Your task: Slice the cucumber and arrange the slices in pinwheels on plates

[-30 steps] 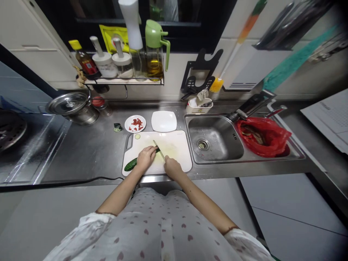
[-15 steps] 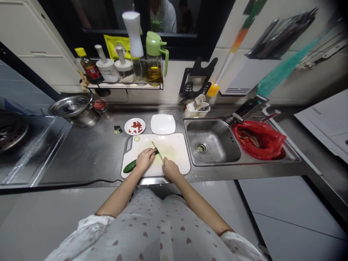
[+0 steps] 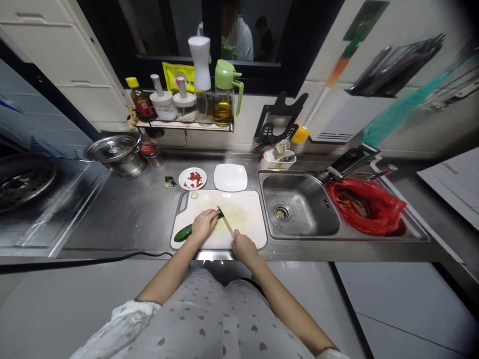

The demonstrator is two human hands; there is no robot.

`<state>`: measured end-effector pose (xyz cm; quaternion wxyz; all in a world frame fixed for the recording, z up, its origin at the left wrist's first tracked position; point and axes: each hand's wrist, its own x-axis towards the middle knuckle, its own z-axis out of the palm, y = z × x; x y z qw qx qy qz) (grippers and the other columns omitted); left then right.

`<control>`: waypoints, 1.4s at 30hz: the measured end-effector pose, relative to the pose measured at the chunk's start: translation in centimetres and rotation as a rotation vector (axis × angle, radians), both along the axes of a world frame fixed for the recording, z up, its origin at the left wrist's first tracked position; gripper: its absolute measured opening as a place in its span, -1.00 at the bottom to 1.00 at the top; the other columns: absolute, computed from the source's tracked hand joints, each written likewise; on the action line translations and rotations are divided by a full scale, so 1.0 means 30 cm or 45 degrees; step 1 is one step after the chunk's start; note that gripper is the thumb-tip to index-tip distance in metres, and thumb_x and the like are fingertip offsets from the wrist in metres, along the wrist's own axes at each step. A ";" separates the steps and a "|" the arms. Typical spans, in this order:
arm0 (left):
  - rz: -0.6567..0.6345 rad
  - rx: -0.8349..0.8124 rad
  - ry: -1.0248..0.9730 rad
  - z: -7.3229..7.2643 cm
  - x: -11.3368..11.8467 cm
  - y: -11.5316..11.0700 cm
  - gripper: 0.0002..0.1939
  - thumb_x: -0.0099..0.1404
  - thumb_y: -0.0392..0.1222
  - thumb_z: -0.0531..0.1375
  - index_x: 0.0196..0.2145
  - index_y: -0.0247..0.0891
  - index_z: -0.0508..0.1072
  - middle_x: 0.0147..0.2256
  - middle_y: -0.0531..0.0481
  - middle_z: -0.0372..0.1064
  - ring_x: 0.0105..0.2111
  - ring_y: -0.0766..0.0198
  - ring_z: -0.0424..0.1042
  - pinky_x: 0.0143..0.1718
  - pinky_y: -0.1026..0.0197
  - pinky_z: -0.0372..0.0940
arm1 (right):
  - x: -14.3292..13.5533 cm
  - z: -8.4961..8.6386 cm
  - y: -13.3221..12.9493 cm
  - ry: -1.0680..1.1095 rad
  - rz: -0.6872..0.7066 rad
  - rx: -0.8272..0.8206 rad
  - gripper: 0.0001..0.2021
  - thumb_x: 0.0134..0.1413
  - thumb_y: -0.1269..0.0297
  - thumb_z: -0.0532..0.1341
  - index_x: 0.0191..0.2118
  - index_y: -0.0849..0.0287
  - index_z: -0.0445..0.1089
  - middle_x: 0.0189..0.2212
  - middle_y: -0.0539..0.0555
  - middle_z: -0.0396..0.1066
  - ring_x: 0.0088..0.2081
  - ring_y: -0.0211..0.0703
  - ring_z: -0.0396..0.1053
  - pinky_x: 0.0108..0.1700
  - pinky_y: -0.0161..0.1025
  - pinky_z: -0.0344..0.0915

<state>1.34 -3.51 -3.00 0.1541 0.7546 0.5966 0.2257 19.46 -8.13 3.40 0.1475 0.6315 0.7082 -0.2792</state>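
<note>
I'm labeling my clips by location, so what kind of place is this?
Probably a kitchen: there's a sink, a cutting board with a cucumber, and a rack of seasoning bottles.

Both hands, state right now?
Left hand: fingers closed over the cucumber, holding it down on the cutting board.
Right hand: closed around the handle of the knife.

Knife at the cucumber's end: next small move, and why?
I'd draw the left hand's fingertips back slightly before any cut. They hold the cucumber very close to the blade of the knife, whose handle is in the right hand. Whether the edge has already bitten in is too small to tell.
</note>
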 end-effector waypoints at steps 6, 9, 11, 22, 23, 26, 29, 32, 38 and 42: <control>0.000 0.013 0.014 -0.012 -0.002 0.003 -0.70 0.38 -0.22 0.07 -0.01 -0.11 0.49 -0.10 -0.02 0.47 -0.12 0.23 0.42 -0.07 0.19 0.33 | 0.022 -0.006 -0.024 -0.006 0.010 -0.005 -0.71 0.24 0.45 -0.05 0.03 0.22 0.22 -0.18 0.27 0.48 -0.11 0.02 0.45 -0.22 -0.21 0.20; -0.002 0.010 0.011 -0.012 -0.003 0.004 -0.70 0.37 -0.23 0.07 -0.02 -0.10 0.49 -0.11 -0.02 0.47 -0.12 0.23 0.42 -0.06 0.19 0.33 | 0.008 -0.005 -0.012 -0.004 0.011 -0.002 -0.71 0.23 0.45 -0.05 0.03 0.23 0.22 -0.17 0.28 0.47 -0.11 0.03 0.45 -0.21 -0.20 0.21; -0.004 0.005 0.008 -0.010 -0.003 0.004 -0.70 0.37 -0.23 0.07 -0.02 -0.10 0.49 -0.11 -0.02 0.47 -0.12 0.24 0.42 -0.06 0.19 0.33 | -0.006 -0.006 0.002 -0.006 0.010 0.001 -0.72 0.23 0.45 -0.04 0.03 0.24 0.22 -0.17 0.29 0.47 -0.11 0.02 0.45 -0.21 -0.21 0.21; -0.013 0.009 0.005 -0.003 -0.004 -0.001 -0.70 0.37 -0.24 0.07 -0.01 -0.11 0.49 -0.12 -0.03 0.47 -0.12 0.23 0.42 -0.06 0.18 0.33 | -0.077 -0.013 0.116 0.074 0.005 0.065 -0.71 0.24 0.43 -0.03 0.05 0.26 0.21 -0.16 0.29 0.46 -0.08 -0.02 0.44 -0.18 -0.22 0.24; -0.014 0.009 0.005 -0.003 -0.005 -0.001 -0.70 0.37 -0.24 0.07 -0.01 -0.11 0.49 -0.12 -0.03 0.47 -0.12 0.23 0.42 -0.05 0.18 0.33 | -0.081 -0.010 0.123 0.075 0.008 0.067 -0.71 0.24 0.43 -0.03 0.05 0.26 0.21 -0.15 0.29 0.46 -0.07 -0.02 0.44 -0.17 -0.22 0.24; -0.015 0.012 0.009 -0.007 -0.006 0.001 -0.70 0.37 -0.23 0.07 -0.01 -0.11 0.49 -0.11 -0.04 0.46 -0.12 0.22 0.42 -0.06 0.17 0.34 | -0.088 -0.003 0.136 0.065 0.014 0.063 -0.70 0.23 0.43 -0.02 0.06 0.26 0.21 -0.13 0.28 0.46 -0.05 -0.02 0.43 -0.16 -0.23 0.24; -0.009 0.013 0.016 -0.009 -0.008 0.002 -0.70 0.37 -0.22 0.07 -0.01 -0.11 0.49 -0.10 -0.04 0.47 -0.12 0.21 0.43 -0.07 0.17 0.34 | -0.089 -0.004 0.133 0.063 0.013 0.060 -0.69 0.23 0.42 -0.02 0.07 0.26 0.20 -0.13 0.29 0.46 -0.05 -0.01 0.42 -0.15 -0.22 0.24; -0.013 0.006 0.022 -0.008 -0.009 0.001 -0.70 0.38 -0.22 0.06 0.00 -0.11 0.48 -0.09 -0.03 0.47 -0.12 0.21 0.43 -0.07 0.18 0.34 | -0.081 -0.013 0.118 0.068 0.002 0.061 -0.70 0.24 0.41 -0.03 0.05 0.26 0.21 -0.15 0.30 0.46 -0.07 0.00 0.43 -0.17 -0.21 0.24; -0.001 0.003 0.008 -0.008 -0.008 0.000 -0.71 0.38 -0.21 0.07 -0.02 -0.10 0.49 -0.09 -0.02 0.47 -0.11 0.21 0.42 -0.07 0.18 0.33 | -0.044 -0.024 0.064 0.044 0.008 0.065 -0.72 0.23 0.44 -0.04 0.02 0.24 0.23 -0.19 0.29 0.47 -0.11 0.01 0.45 -0.21 -0.21 0.23; 0.001 0.009 0.011 -0.009 -0.007 -0.002 -0.71 0.39 -0.21 0.06 -0.01 -0.11 0.49 -0.09 -0.02 0.47 -0.11 0.21 0.42 -0.06 0.18 0.32 | -0.018 -0.018 0.021 0.011 0.010 0.055 -0.72 0.23 0.45 -0.05 0.02 0.25 0.22 -0.19 0.30 0.47 -0.11 0.04 0.45 -0.21 -0.19 0.22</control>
